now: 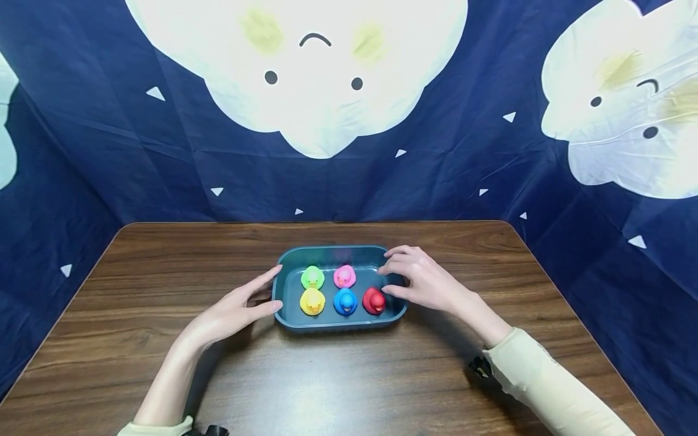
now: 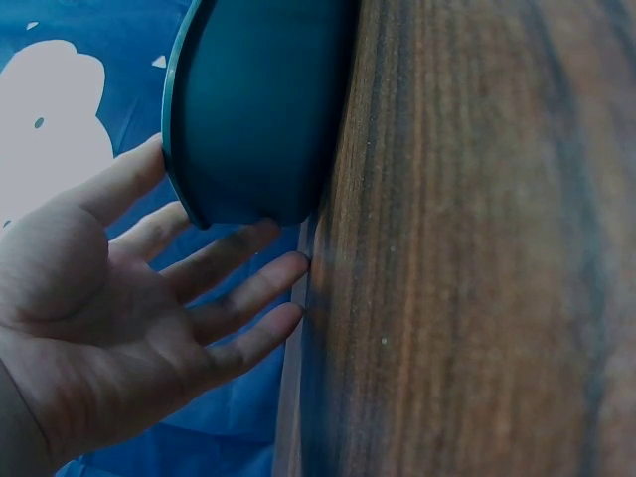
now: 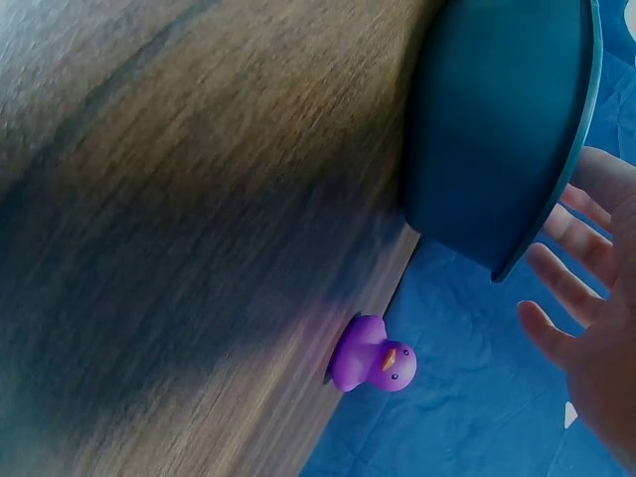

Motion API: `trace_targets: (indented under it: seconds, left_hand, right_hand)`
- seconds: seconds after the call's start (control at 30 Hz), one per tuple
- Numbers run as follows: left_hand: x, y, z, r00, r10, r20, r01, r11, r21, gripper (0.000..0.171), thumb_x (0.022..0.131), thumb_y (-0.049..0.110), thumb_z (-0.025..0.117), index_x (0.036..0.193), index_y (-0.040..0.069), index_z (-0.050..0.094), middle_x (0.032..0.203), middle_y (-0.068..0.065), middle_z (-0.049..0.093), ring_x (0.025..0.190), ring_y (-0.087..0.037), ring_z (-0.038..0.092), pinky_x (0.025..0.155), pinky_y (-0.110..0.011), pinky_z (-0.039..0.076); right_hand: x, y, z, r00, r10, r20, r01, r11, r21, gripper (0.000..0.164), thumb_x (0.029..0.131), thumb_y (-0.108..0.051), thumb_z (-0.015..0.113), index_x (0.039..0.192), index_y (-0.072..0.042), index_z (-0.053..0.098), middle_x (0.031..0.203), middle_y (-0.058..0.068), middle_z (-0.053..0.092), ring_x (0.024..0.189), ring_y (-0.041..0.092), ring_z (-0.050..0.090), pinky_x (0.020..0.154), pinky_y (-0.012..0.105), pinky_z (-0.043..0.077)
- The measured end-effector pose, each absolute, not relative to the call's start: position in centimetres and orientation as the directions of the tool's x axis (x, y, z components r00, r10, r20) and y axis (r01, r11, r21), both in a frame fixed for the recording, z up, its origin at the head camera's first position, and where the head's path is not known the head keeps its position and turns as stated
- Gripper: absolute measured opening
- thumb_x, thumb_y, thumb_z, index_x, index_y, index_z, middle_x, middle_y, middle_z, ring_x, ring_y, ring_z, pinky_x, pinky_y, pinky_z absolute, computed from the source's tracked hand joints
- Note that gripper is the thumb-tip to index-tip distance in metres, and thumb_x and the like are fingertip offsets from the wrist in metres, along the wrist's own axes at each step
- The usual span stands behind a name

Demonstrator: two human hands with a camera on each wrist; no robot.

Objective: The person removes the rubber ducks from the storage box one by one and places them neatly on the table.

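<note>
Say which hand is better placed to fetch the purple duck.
Likely the right hand: the purple duck sits near it, right of the tray; the left hand is at the opposite end.

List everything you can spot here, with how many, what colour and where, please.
Tray: 1, teal, on the table
Green duck: 1, green, tray's far left
Pink duck: 1, pink, tray's far middle
Yellow duck: 1, yellow, tray's near left
Blue duck: 1, blue, tray's near middle
Red duck: 1, red, tray's near right
Purple duck: 1, purple, on the table outside the tray
Table: 1, brown, under the tray
Backdrop: 1, dark blue with white clouds and triangles, behind the table
Left hand: 1, bare, at the tray's left end
Right hand: 1, bare, over the tray's right end
</note>
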State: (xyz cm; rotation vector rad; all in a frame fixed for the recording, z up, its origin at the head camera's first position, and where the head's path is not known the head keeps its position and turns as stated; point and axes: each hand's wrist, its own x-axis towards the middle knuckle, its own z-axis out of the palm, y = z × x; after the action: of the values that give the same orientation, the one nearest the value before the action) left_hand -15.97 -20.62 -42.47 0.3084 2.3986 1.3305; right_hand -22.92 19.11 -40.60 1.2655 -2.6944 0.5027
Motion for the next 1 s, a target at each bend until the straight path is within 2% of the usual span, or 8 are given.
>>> trace_targets:
  seconds: [0.43, 1.0]
  left_hand:
    - [-16.0, -20.7, -42.6, -0.905, 0.368, -0.214, 0.013, 0.527, 0.85, 0.077, 0.102, 0.045, 0.062, 0.166, 0.028, 0.021, 0.166, -0.017, 0.035, 0.15, -0.04, 0.041, 0.117, -0.06, 0.038]
    - [-16.0, -20.5, -42.4, -0.902, 0.375, -0.215, 0.016, 0.526, 0.851, 0.078, 0.102, 0.046, 0.062, 0.166, 0.027, 0.02, 0.166, -0.018, 0.035, 0.149, -0.04, 0.042, 0.116, -0.059, 0.039]
  right_hand:
    - [-22.8, 18.1, -41.2, -0.575, -0.784, 0.236, -0.818, 0.548, -0.174, 0.032, 0.086, -0.038, 0.084, 0.109, -0.016, 0.08, 0.106, -0.006, 0.079, 0.124, 0.022, 0.062, 0.106, 0.041, 0.052]
    - [-22.7, 17.3, -41.2, -0.558, -0.813, 0.165, -0.829, 0.539, -0.15, 0.029, 0.084, -0.039, 0.086, 0.105, -0.02, 0.08, 0.102, -0.008, 0.079, 0.123, 0.024, 0.062, 0.107, 0.041, 0.05]
